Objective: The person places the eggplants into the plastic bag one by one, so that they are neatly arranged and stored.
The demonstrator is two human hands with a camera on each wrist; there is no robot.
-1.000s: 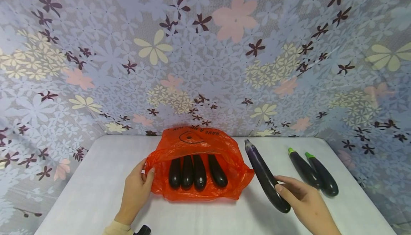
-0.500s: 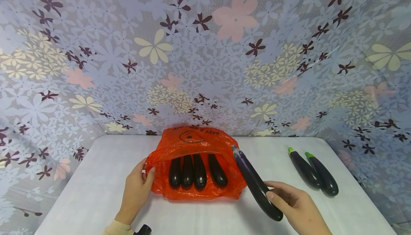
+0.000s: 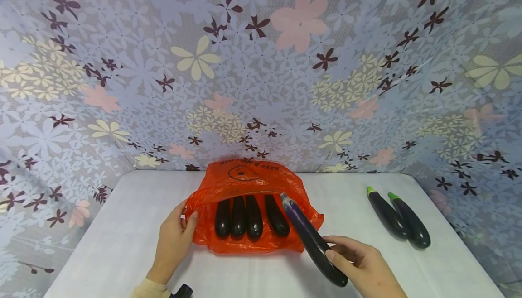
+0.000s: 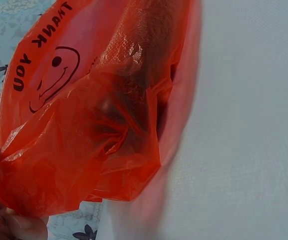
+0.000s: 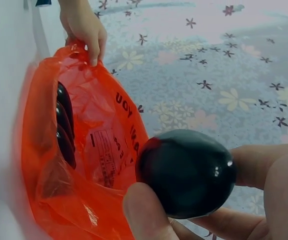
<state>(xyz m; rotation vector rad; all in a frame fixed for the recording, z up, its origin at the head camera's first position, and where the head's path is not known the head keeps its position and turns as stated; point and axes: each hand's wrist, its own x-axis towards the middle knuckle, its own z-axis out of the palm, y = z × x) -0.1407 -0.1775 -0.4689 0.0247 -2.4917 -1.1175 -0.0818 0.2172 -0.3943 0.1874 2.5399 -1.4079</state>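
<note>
An orange-red plastic bag [image 3: 244, 175] lies with its mouth toward me, printed with a smiley face. Several dark eggplants [image 3: 253, 221] rest side by side inside it. My left hand [image 3: 174, 232] pinches the left edge of the bag's mouth; the left wrist view shows the fingertips on the gathered plastic [image 4: 49, 175]. My right hand [image 3: 360, 264] grips another eggplant [image 3: 311, 239] near its rounded end, thumb on one side and fingers on the other. That eggplant's stem end points up-left and overlaps the right part of the bag's opening. In the right wrist view its blunt end [image 5: 186, 172] faces the camera.
Two more eggplants with green stems, one [image 3: 386, 214] and another [image 3: 411, 221], lie together on the white table [image 3: 102, 243] at the right. Floral cloth [image 3: 261, 85] stands behind and at both sides. A small black object [image 3: 183, 291] shows near the left sleeve.
My right hand has carried its eggplant left and slightly toward me, bringing the stem end from beside the bag to over its opening. The left hand keeps its hold on the bag's edge.
</note>
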